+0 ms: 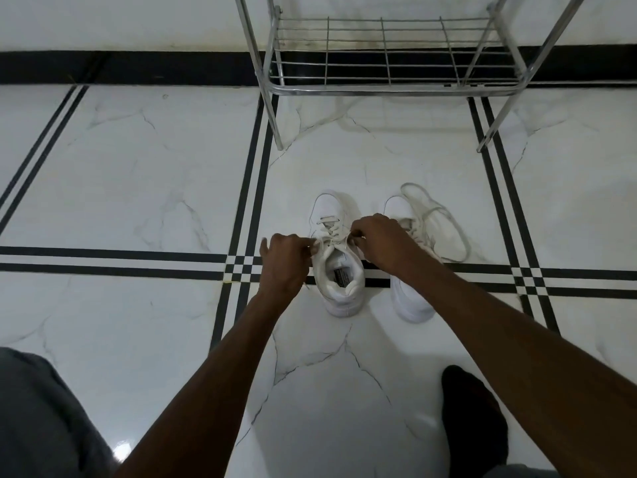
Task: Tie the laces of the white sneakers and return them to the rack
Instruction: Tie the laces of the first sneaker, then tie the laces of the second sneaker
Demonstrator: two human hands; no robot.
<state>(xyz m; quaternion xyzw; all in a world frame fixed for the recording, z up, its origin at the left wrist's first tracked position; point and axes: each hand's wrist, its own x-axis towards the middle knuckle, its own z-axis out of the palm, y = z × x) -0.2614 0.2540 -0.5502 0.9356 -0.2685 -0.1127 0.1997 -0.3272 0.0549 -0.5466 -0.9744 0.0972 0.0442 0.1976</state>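
White left sneaker (336,257) laces pinched by left hand (286,260) and right hand (379,239)

Bare marble floor (144,174) fills the left half of the frame, open to any pass; more bare floor lies lower centre, between the two forearms; the strip between the sneakers and the metal shoe rack (382,56) in the upper centre is open too. The rack's two front legs stand on that strip, left and right, with free room between them; its wire shelf is bare. Right of centre, loose laces (437,215) sprawl beside the right sneaker (410,298); a black-socked foot (472,412) blocks the lower right; a grey-clad knee (41,419) fills the lower left corner.
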